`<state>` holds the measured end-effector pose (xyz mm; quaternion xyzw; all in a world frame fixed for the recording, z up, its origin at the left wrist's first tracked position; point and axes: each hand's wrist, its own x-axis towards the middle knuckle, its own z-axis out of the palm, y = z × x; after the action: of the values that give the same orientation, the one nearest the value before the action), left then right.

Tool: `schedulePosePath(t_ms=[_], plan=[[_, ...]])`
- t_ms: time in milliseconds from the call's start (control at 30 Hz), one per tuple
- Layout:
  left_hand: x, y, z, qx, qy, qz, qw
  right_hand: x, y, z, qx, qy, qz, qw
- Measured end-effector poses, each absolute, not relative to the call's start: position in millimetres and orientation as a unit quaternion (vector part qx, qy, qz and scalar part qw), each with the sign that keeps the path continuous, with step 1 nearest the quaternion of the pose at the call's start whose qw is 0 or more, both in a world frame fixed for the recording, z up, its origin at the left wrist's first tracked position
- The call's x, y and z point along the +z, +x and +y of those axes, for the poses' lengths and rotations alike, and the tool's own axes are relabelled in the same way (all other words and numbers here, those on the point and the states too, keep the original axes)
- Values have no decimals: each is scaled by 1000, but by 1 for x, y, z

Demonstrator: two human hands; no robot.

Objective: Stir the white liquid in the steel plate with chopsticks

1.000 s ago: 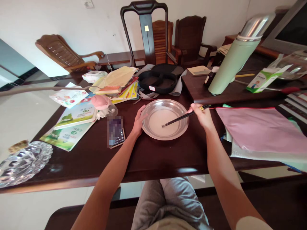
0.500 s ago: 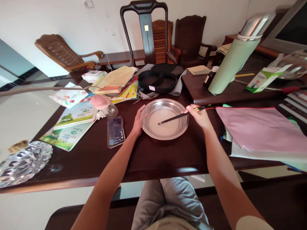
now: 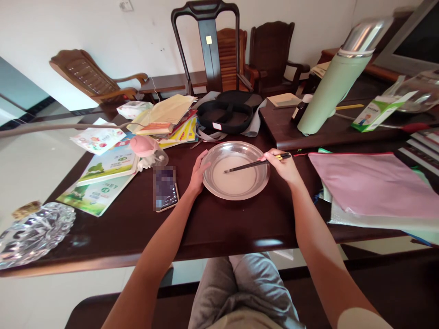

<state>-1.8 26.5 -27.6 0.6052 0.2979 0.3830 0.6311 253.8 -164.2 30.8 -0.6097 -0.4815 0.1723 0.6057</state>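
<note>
A shallow round metal dish (image 3: 258, 184) stands on the dark wooden table and holds a cloudy whitish liquid (image 3: 235, 183). My left hand (image 3: 198, 174) grips the dish's left rim, its thumb near the inner wall and the fingers along the outside. On the right side, my right hand (image 3: 284, 168) is closed around a pair of black chopsticks (image 3: 247, 166) with gold bands near the top. They slant down to the left over the dish, close together, with their tips at the liquid. Whether the tips are under the surface is hard to make out.
Left of the dish lie a phone (image 3: 167, 189), a pink-capped bottle (image 3: 146, 148), booklets (image 3: 103, 176) and a crystal bowl (image 3: 41, 230). Behind it sits a black case (image 3: 224, 116). To the right are a pink zip pouch (image 3: 370, 185) and a green thermos (image 3: 338, 91).
The chopstick tips have shifted slightly left and away from me within the dish, with my right hand moving a little left. My left hand and the dish stay put.
</note>
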Motion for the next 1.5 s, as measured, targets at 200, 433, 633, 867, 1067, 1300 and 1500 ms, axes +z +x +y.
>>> schedulePosePath(t_ms=[200,433,633,867,1067,1300,1500], plan=[[-25,-2,25,386,609,299,625,26,266,-170,104,-622,-386,674],[-26,-2,25,384,604,295,633,30,254,-165,167,-613,-482,603],[-25,-2,25,380,612,289,631,25,267,-170,89,-635,-390,661],[-26,-2,25,388,608,297,626,31,253,-165,170,-615,-476,605],[-26,-2,25,383,614,296,623,26,265,-170,99,-629,-402,658],[-26,-1,25,392,599,299,631,29,255,-164,163,-614,-482,604],[-22,-1,22,390,593,302,636,26,265,-170,101,-628,-402,659]])
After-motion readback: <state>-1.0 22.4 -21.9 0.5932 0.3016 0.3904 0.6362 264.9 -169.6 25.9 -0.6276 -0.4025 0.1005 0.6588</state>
